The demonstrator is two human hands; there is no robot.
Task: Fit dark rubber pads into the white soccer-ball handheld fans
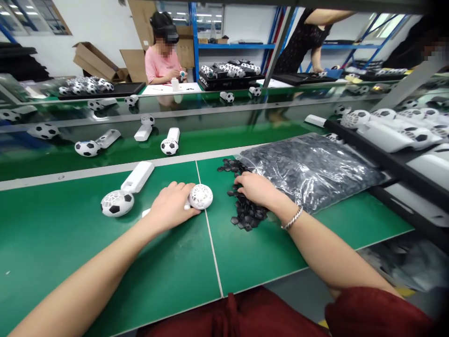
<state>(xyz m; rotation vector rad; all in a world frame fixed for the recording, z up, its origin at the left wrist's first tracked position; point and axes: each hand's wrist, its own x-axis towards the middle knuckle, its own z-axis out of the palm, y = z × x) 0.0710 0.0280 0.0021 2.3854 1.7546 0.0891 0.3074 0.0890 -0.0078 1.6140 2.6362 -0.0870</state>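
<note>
My left hand [171, 206] is closed around a white handheld fan [201, 196] with a round slotted head; its handle runs under my palm, mostly hidden. No black patches show on the head's upturned face. At a loose pile of black pentagon pieces [249, 213], my right hand [257, 188] has its thumb and fingertips bent together over one piece, partly hidden. Left of my left hand lies another football-patterned fan [117, 203] with black patches on its ball head. A clear plastic bag [312, 164] full of black pieces lies beyond my right hand.
A green conveyor belt [210, 131] runs beyond the green worktable [168, 276], carrying several football fans. At right, black trays [414, 175] of white fans overhang the table. Across the belt, a person in pink [163, 65] handles a part; another person [301, 42] stands near shelves.
</note>
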